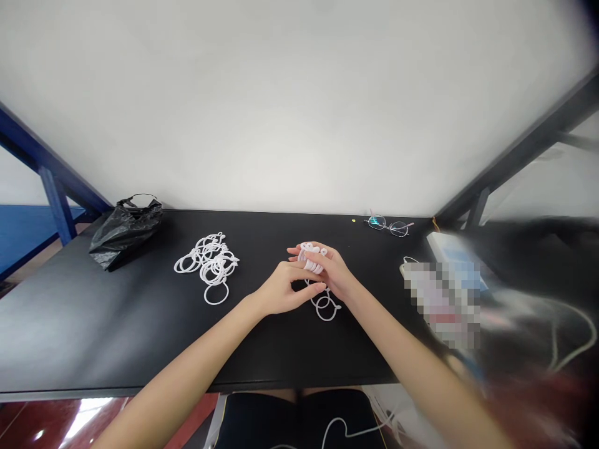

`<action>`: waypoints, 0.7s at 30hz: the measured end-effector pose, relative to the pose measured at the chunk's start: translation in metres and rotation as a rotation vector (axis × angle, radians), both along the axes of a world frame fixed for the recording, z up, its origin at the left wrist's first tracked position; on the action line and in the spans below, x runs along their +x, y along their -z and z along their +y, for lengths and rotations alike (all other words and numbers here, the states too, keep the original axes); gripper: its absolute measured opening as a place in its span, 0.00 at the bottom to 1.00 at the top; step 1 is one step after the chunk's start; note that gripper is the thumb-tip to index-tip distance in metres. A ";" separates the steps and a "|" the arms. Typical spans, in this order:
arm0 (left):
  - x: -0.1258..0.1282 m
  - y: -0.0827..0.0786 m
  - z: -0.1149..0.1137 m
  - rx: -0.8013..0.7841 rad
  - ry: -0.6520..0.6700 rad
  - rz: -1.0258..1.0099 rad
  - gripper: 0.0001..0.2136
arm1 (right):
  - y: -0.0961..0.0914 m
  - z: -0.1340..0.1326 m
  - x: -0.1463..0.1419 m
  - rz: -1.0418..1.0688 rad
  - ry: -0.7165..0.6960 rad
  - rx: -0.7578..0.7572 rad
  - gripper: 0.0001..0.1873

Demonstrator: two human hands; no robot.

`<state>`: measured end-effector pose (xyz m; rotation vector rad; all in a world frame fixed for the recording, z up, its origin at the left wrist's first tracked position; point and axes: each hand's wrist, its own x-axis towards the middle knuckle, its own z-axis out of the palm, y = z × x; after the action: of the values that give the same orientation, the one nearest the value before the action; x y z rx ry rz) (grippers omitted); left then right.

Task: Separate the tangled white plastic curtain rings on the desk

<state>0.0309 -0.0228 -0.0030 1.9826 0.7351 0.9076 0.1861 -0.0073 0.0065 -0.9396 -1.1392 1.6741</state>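
While the left grip is unclear, the right grip clasps bunched white rings.

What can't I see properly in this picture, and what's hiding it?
In the head view:
- How many white rings are bunched at the right hand and left hand: hands and overlap hide some.
- All of the loose rings below: partly behind the hands.
- Inside the black bag: its dark sides hide it.
- The thing at right: blurred into squares.
- The legs: cut off by the bottom edge.
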 end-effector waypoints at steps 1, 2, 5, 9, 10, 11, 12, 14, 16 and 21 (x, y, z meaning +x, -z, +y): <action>0.000 0.000 0.000 0.011 -0.002 0.005 0.11 | 0.000 0.000 0.000 0.014 0.010 0.008 0.18; 0.000 0.000 0.000 0.021 -0.001 0.007 0.12 | -0.001 0.000 0.000 0.023 0.019 0.013 0.17; 0.001 0.001 -0.001 0.034 0.013 0.018 0.12 | 0.001 0.000 0.000 0.024 0.066 0.027 0.17; 0.004 0.005 -0.002 -0.034 0.040 0.034 0.14 | 0.009 -0.001 -0.003 -0.008 0.140 0.063 0.15; 0.004 0.005 -0.003 -0.051 0.044 0.031 0.14 | 0.012 -0.001 -0.004 -0.012 0.160 0.068 0.14; 0.004 0.006 -0.003 -0.062 0.042 0.026 0.14 | 0.014 -0.001 -0.005 -0.012 0.182 0.069 0.14; 0.004 0.006 -0.002 -0.069 0.035 0.022 0.15 | 0.016 0.000 -0.006 -0.008 0.204 0.065 0.13; 0.004 0.006 -0.001 -0.087 0.021 0.009 0.16 | 0.018 0.001 -0.007 0.007 0.233 0.047 0.13; 0.003 0.008 0.000 -0.122 0.026 -0.013 0.18 | 0.018 0.002 -0.007 0.027 0.254 0.018 0.14; 0.003 0.015 0.003 -0.231 0.077 -0.139 0.21 | 0.014 0.003 -0.006 0.055 0.281 -0.035 0.17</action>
<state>0.0342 -0.0199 -0.0184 1.7157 0.6493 0.8642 0.1801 -0.0045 -0.0073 -1.0185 -0.8982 1.4861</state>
